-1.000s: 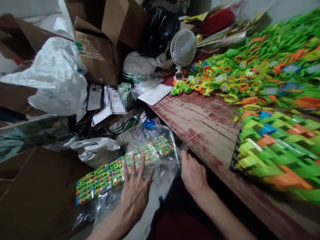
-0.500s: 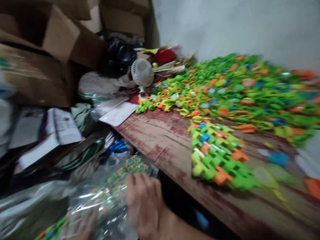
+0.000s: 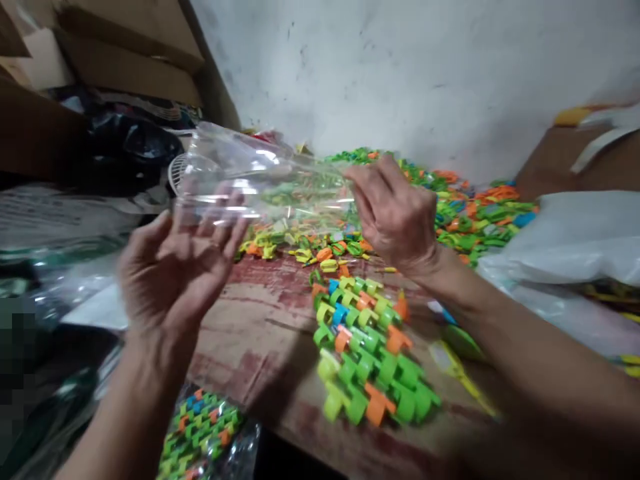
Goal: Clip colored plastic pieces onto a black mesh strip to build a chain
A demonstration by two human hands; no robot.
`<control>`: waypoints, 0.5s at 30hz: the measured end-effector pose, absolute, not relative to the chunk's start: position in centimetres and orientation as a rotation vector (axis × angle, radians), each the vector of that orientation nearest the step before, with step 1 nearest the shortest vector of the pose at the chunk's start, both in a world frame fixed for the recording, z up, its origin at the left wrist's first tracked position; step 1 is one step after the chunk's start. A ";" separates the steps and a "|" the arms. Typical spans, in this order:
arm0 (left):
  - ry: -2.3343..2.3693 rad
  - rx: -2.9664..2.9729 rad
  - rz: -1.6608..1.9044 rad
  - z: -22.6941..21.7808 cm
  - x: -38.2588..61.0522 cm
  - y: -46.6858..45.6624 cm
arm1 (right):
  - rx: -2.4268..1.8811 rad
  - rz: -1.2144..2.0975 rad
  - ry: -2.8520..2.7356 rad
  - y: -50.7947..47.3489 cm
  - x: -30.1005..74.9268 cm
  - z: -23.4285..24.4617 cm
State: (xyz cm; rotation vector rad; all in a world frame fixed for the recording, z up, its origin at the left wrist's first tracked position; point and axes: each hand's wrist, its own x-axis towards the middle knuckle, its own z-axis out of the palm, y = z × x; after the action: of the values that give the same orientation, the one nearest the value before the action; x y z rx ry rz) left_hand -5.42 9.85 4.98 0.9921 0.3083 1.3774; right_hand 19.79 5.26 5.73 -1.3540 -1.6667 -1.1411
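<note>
A clear plastic bag (image 3: 295,180) is stretched between my two hands above the table. My right hand (image 3: 395,213) pinches its right end. Palm up, my left hand (image 3: 185,260) has its fingers spread, and they lie behind or inside the bag's left end; I cannot tell which. Below, on the table, sits a block of interlocked green, yellow, orange and blue plastic pieces (image 3: 370,353) in neat rows. At the lower left, a bagged block of similar pieces (image 3: 203,427) lies past the table edge.
Loose colourful plastic pieces (image 3: 470,220) are heaped along the wall. A worn wooden table (image 3: 235,320) lies beneath my hands. White plastic sacks (image 3: 575,240) stand on the right, with a cardboard box (image 3: 555,153) behind. A black bag (image 3: 130,147) and a partly hidden white fan (image 3: 177,175) are at left.
My hands have left the bagged block at the lower left and come up over the table. A clear bag is now between them. The view has turned to the right.
</note>
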 end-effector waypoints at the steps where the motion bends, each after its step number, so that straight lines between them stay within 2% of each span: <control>1: 0.298 0.940 1.313 4.5 -3.4 11.3 | -1.435 -1.134 -1.626 5.7 21.5 4.3; 4: 0.332 0.834 1.113 0.9 1.4 15.1 | -1.800 -0.908 -1.483 6.6 25.2 -0.7; 7: 0.533 0.792 0.957 -4.1 3.8 17.4 | -2.034 -0.398 -1.160 7.0 27.1 -4.8; 11: 0.676 0.720 0.916 -8.3 5.1 18.6 | -1.708 0.402 -0.720 7.9 27.7 -7.8; 15: 0.768 0.604 0.937 -9.3 6.0 19.3 | -1.405 0.689 -0.665 9.2 27.1 -9.4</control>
State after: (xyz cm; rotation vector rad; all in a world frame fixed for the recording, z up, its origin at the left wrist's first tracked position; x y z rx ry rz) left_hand 6.00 19.34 -9.29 0.6040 0.7681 0.9371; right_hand 27.06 9.24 -9.36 -1.4047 -0.6652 0.6888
